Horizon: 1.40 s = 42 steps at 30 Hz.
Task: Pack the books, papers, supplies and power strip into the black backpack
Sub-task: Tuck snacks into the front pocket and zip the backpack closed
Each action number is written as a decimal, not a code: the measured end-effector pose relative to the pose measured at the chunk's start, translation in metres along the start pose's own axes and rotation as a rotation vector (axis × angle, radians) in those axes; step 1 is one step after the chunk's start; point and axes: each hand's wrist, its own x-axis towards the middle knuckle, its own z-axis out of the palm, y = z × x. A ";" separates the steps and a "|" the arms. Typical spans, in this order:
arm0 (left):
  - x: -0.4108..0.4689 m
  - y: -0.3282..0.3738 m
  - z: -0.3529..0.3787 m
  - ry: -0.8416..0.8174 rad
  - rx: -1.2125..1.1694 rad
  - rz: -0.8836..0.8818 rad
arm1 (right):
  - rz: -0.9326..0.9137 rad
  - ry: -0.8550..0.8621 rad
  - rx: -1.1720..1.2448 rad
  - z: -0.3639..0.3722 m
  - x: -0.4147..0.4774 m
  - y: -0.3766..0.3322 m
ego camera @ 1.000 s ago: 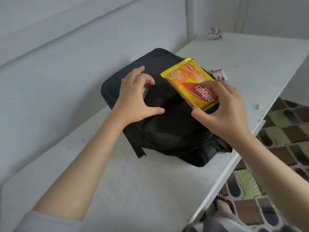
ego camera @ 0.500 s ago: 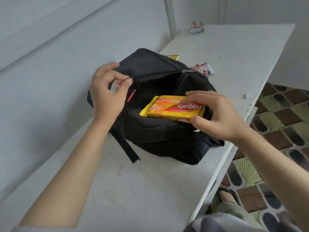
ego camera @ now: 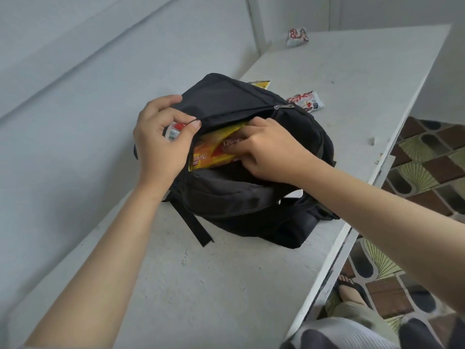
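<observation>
Head view: the backpack (ego camera: 251,215) is seen lying on the white surface (ego camera: 201,285), its mouth unzipped and turned toward the person. Its upper flap (ego camera: 226,96) is pinched at the edge by the left hand (ego camera: 161,142) and raised, evidently so the opening is held wide; that grip is clamped on the fabric. In the gap a yellow packet (ego camera: 208,152) is held by the right hand (ego camera: 266,152), whose grip is closed on the packet's right end, thumb below, fingers on top and tucked under the flap. Roughly half the packet is judged to be inside, its left end showing between the two hands. A small red-and-white item (ego camera: 173,131) is glimpsed behind the left hand; what it is cannot be told. Out on the surface, a sachet (ego camera: 305,100) is left just beyond the backpack and a second sachet (ego camera: 297,36) far off by the wall. Packing is judged under way: the packet must be pushed deeper before the flap can be let down.
</observation>
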 end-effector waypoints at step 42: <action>-0.096 -0.013 0.006 0.034 0.013 -0.065 | -0.079 -0.271 0.234 0.007 0.073 -0.033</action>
